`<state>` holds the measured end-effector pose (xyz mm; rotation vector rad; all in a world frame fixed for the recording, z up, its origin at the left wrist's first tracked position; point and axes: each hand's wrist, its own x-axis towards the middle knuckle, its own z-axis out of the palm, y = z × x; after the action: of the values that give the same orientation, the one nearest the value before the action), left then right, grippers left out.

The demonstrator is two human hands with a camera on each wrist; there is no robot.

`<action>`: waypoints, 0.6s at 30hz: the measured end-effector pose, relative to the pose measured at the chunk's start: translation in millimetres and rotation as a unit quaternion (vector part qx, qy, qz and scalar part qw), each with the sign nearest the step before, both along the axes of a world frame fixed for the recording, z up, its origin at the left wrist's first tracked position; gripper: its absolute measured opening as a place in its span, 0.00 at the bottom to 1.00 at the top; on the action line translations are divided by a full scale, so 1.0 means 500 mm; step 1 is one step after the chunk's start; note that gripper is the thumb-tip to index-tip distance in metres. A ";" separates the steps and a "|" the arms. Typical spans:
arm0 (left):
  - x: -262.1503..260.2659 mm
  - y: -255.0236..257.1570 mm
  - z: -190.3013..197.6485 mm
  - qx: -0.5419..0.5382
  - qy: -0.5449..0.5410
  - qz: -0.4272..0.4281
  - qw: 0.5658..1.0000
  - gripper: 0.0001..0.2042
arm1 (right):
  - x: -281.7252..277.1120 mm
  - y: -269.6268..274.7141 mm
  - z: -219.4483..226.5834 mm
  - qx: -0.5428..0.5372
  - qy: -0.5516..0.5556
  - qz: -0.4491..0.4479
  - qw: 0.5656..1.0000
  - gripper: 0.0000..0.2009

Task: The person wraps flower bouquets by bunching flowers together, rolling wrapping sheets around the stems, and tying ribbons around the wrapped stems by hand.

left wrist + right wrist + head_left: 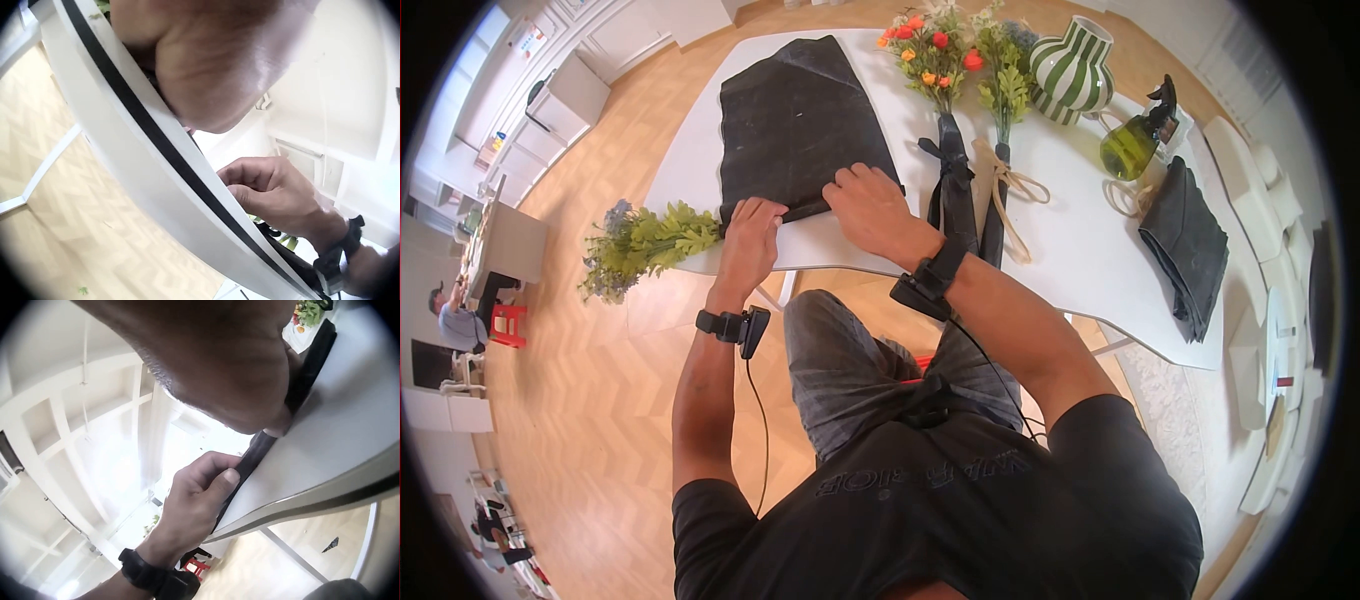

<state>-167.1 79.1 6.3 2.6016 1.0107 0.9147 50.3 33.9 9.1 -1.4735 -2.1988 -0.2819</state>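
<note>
A black wrapping sheet (800, 120) lies spread on the white table, its near edge rolled into a narrow tube. My left hand (750, 240) pinches the left end of this roll, thumb on the near side and fingers over the top. Farther right along the same edge, my right hand (875, 210) grips the roll with curled fingers. In the right wrist view the rolled edge (253, 453) runs beneath both hands. A bunch of blue flowers with green leaves (650, 240) sticks out at the roll's left end; its stems are hidden.
Two wrapped bouquets, one with orange and red flowers (940, 60), lie right of the sheet. Beyond them stand a green-striped vase (1072, 75) and a green spray bottle (1130, 150). A folded black cloth (1185, 250) lies at the right, near coils of cord (1128, 198).
</note>
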 end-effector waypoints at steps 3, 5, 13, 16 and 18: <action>-0.004 0.003 0.001 0.003 0.003 -0.005 1.000 0.07 | -0.003 0.002 -0.004 0.022 0.018 0.001 1.000 0.03; -0.005 0.005 0.004 0.004 0.008 -0.011 1.000 0.07 | -0.005 0.006 -0.007 0.034 0.026 0.002 0.999 0.04; -0.007 -0.004 0.010 -0.006 0.026 -0.011 1.000 0.10 | -0.011 0.011 -0.002 0.000 0.019 0.009 1.000 0.03; -0.008 -0.004 0.011 -0.001 0.029 -0.014 0.999 0.09 | -0.008 0.026 -0.013 -0.012 0.032 0.029 0.999 0.03; -0.003 -0.008 0.016 0.010 0.030 -0.013 0.999 0.09 | -0.003 0.034 -0.015 -0.011 0.035 0.035 0.999 0.03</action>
<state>-168.6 74.9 14.1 2.6671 0.9845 0.8499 49.0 50.9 1.7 -1.3923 -2.1990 -0.1816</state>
